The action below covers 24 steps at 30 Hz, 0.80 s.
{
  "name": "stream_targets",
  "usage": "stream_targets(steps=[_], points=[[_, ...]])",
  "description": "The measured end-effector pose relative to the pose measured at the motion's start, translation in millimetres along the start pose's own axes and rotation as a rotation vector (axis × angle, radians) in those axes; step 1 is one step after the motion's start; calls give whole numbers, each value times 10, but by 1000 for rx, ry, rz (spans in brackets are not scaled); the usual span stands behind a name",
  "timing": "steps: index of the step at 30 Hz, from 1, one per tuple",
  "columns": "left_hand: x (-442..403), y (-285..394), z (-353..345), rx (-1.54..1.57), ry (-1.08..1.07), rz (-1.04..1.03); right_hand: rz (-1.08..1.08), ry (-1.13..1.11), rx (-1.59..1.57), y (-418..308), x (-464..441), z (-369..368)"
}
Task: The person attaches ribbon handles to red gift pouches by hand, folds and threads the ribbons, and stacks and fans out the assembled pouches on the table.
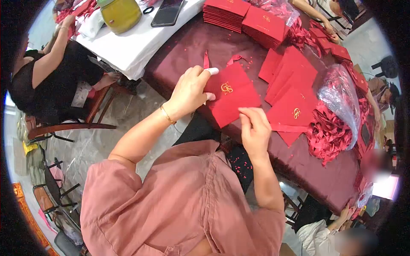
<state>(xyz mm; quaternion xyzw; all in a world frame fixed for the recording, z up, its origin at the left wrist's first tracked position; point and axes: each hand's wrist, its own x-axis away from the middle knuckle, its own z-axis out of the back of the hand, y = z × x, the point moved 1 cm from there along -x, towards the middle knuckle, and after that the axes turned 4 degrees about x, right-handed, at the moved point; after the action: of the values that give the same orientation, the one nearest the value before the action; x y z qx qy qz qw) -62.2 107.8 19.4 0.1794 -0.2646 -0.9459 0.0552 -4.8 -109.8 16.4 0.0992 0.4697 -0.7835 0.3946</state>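
Note:
A flat red card (pixel 232 91) with a gold emblem is held over the near edge of the cloth-covered table. My left hand (pixel 191 91) grips its left side between thumb and fingers, with white covers on the thumb and one fingertip. At the card's lower right edge, the fingers of my right hand (pixel 256 130) are pinched together on it. Short red ribbon ends (pixel 206 59) show just beyond the card. To the right, more red cards (pixel 294 77) lie fanned and overlapping, one with a ribbon across it.
Stacks of red cards (pixel 226 16) stand at the far side. A heap of red ribbons (pixel 329 136) spills from a clear plastic bag (pixel 341 94) at right. A white table (pixel 128 51) holds a jar (pixel 119 16) and a phone (pixel 168 12). Other people sit around.

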Motion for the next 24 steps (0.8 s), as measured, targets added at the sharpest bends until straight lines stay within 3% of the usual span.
stream_targets(steps=[2, 5, 7, 16, 24], points=[[-2, 2, 7, 17, 16, 6, -22, -10, -8, 11, -60, -128], [5, 8, 32, 294, -53, 54, -94, -27, -28, -21, -134, -264], [-8, 56, 108, 589, -194, 195, -173, -1, -83, 2, -158, -324], [-5, 147, 240, 921, -289, 311, -68, -70, -67, -236, -336, -390], [29, 168, 289, 735, -253, 182, -73, -92, 55, -309, -468, -327]])
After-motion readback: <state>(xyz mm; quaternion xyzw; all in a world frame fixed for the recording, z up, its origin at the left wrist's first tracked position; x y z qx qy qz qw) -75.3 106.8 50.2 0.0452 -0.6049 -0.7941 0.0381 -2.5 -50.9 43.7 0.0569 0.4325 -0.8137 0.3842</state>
